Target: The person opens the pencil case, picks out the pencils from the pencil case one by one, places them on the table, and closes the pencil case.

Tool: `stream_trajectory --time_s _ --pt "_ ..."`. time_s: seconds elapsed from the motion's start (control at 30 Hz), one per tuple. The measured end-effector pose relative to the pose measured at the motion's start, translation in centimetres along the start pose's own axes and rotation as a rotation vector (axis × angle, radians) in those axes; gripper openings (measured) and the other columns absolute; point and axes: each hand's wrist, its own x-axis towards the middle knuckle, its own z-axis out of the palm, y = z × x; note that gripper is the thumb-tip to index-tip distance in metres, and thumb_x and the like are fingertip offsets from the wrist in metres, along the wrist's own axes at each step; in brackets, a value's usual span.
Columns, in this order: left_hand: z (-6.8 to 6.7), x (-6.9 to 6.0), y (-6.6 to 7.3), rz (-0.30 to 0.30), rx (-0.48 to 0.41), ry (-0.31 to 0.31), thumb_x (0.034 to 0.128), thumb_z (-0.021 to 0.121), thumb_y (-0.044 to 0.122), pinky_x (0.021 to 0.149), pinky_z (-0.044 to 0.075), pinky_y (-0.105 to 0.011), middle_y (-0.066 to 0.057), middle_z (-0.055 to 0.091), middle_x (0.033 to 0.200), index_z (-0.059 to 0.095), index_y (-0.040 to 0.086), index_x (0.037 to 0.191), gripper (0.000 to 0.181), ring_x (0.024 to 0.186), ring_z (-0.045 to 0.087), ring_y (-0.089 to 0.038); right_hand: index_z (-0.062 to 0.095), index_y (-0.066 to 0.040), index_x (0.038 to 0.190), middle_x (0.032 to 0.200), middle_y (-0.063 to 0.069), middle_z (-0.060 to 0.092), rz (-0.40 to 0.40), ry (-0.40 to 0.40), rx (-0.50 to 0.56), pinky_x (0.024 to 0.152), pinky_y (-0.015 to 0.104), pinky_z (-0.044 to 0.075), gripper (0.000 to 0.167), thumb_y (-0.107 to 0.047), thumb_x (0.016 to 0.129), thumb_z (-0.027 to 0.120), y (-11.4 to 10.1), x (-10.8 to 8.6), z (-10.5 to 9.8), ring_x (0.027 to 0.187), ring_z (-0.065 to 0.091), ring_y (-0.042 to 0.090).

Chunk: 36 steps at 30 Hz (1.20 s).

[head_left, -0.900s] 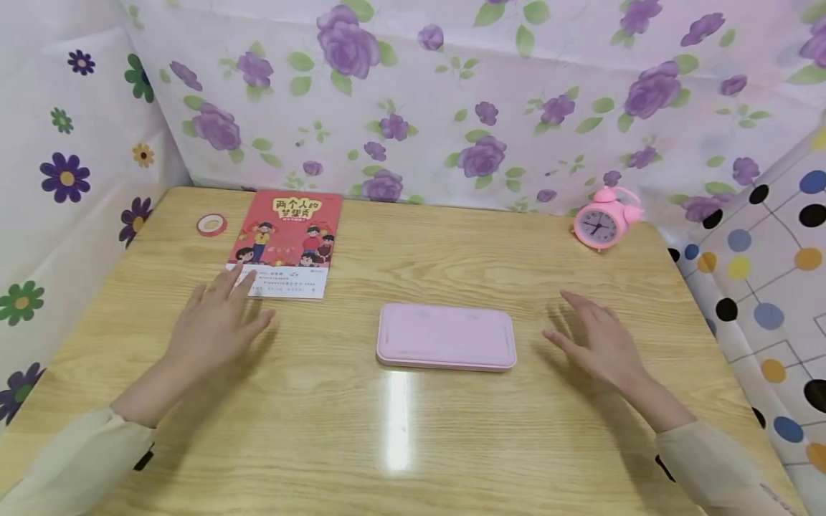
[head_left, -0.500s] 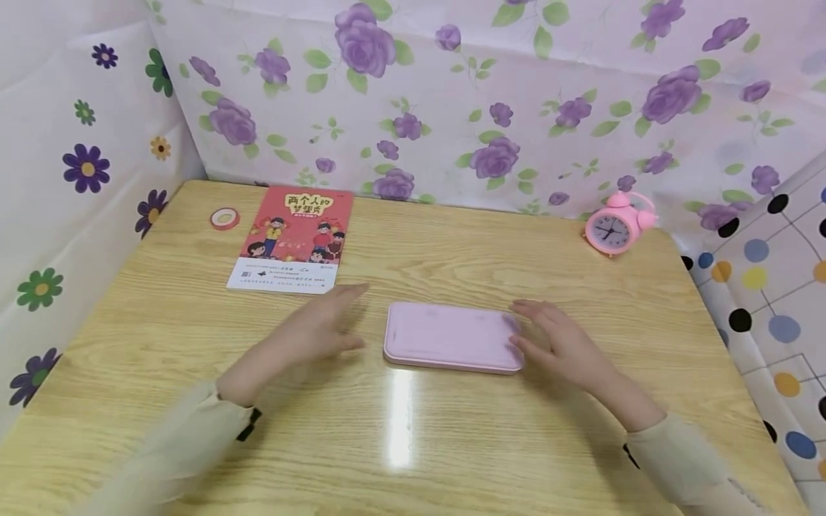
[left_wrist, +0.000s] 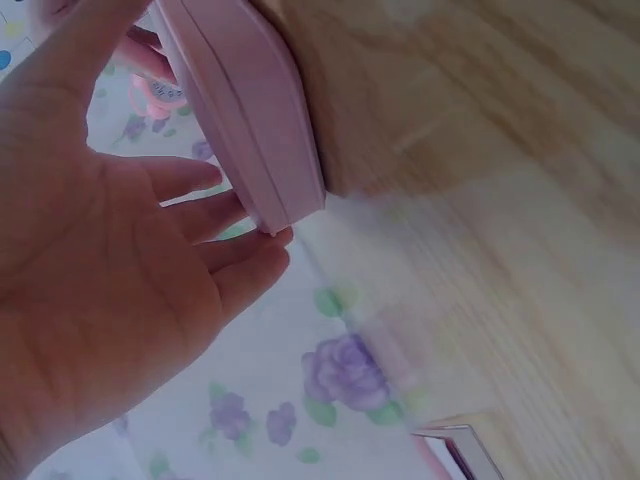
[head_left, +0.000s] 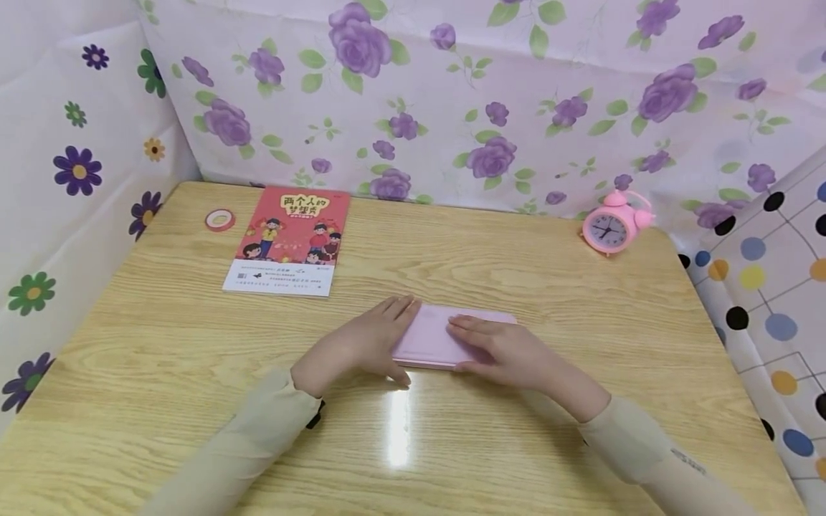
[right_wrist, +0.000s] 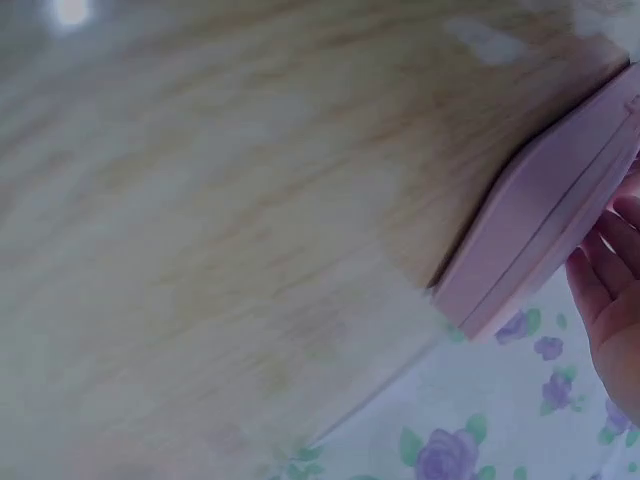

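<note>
A flat pink pencil case (head_left: 427, 345) with rounded corners lies on the wooden table, under both hands. My left hand (head_left: 361, 345) rests its fairly straight fingers on the case's left end, the thumb spread out by the front edge. From the right, my right hand (head_left: 516, 356) lays its fingers across the top, with the thumb at the front edge. A seam runs along the side of the case (left_wrist: 245, 105) in the left wrist view. In the right wrist view, the fingers of the right hand (right_wrist: 615, 290) lie along the case's top face (right_wrist: 560, 265). The hands cover both ends.
A red and white book (head_left: 287, 240) lies at the back left, beside a roll of pink-edged tape (head_left: 220, 220). A pink alarm clock (head_left: 609, 228) stands at the back right. Flowered cloth (head_left: 445, 107) hangs behind the table (head_left: 400, 251), and patterned cloths flank it.
Both hands have moved inward onto the pencil case, the left from near the book, the right from the case's right side. The case stays in about the same place.
</note>
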Motion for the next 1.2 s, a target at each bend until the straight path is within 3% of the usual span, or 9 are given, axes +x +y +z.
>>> stream_trajectory --time_s 0.17,0.33,0.5,0.6,0.77,1.0,1.2 --pt "0.1 0.3 0.1 -0.020 0.015 0.003 0.0716 0.078 0.041 0.112 0.020 -0.046 -0.019 0.018 0.152 0.015 0.000 0.148 0.107 0.138 0.019 -0.038 0.058 -0.009 0.127 0.133 0.006 0.054 -0.049 0.017 -0.062 0.099 0.037 0.043 0.057 -0.045 0.084 0.065 -0.6 0.9 0.1 0.121 0.051 0.021" --pt "0.6 1.0 -0.2 -0.006 0.030 0.026 0.0694 0.079 0.039 0.109 0.028 -0.046 -0.017 0.026 0.150 0.016 0.003 0.148 0.107 0.134 0.027 -0.036 0.058 -0.004 0.126 0.128 0.014 0.056 -0.115 -0.019 -0.156 0.091 0.038 0.049 0.059 -0.043 0.082 0.067 -1.3 1.7 0.0 0.115 0.056 0.026" --pt "0.9 1.6 -0.5 -0.015 0.059 0.067 0.0633 0.081 0.039 0.105 0.035 -0.043 -0.012 0.034 0.146 0.023 0.007 0.148 0.108 0.129 0.036 -0.032 0.059 0.002 0.120 0.116 0.022 0.062 -0.206 -0.033 -0.367 0.076 0.037 0.055 0.056 -0.037 0.081 0.066 -2.5 2.7 0.0 0.104 0.062 0.031" --pt "1.0 1.8 -0.6 -0.021 0.055 0.082 0.0615 0.082 0.038 0.104 0.036 -0.041 -0.011 0.038 0.145 0.027 0.009 0.147 0.106 0.127 0.039 -0.031 0.058 0.009 0.118 0.110 0.028 0.062 -0.221 -0.081 -0.500 0.067 0.037 0.057 0.056 -0.032 0.080 0.063 -3.5 3.2 0.1 0.098 0.064 0.035" --pt "0.9 1.8 -0.5 -0.024 0.044 0.097 0.0599 0.084 0.036 0.103 0.038 -0.041 -0.010 0.040 0.143 0.030 0.011 0.146 0.105 0.126 0.041 -0.031 0.054 0.015 0.120 0.110 0.033 0.060 -0.171 -0.184 -0.582 0.071 0.038 0.056 0.056 -0.025 0.081 0.060 -4.9 3.7 0.3 0.097 0.062 0.040" --pt "0.8 1.9 -0.1 -0.024 0.047 0.107 0.0583 0.085 0.034 0.102 0.039 -0.042 -0.011 0.043 0.141 0.035 0.011 0.145 0.103 0.124 0.043 -0.031 0.063 0.013 0.107 0.091 0.027 0.067 -0.308 -0.108 -0.856 0.075 0.036 0.056 0.036 -0.012 0.084 0.054 -5.6 3.6 1.5 0.086 0.068 0.031" --pt "0.7 2.3 0.0 -0.031 0.077 0.086 0.0579 0.085 0.036 0.102 0.039 -0.040 -0.010 0.042 0.141 0.033 0.011 0.145 0.105 0.124 0.043 -0.030 0.063 0.013 0.107 0.088 0.027 0.067 -0.295 -0.121 -0.874 0.074 0.036 0.056 0.033 -0.010 0.084 0.054 -5.8 3.7 1.7 0.084 0.068 0.031"
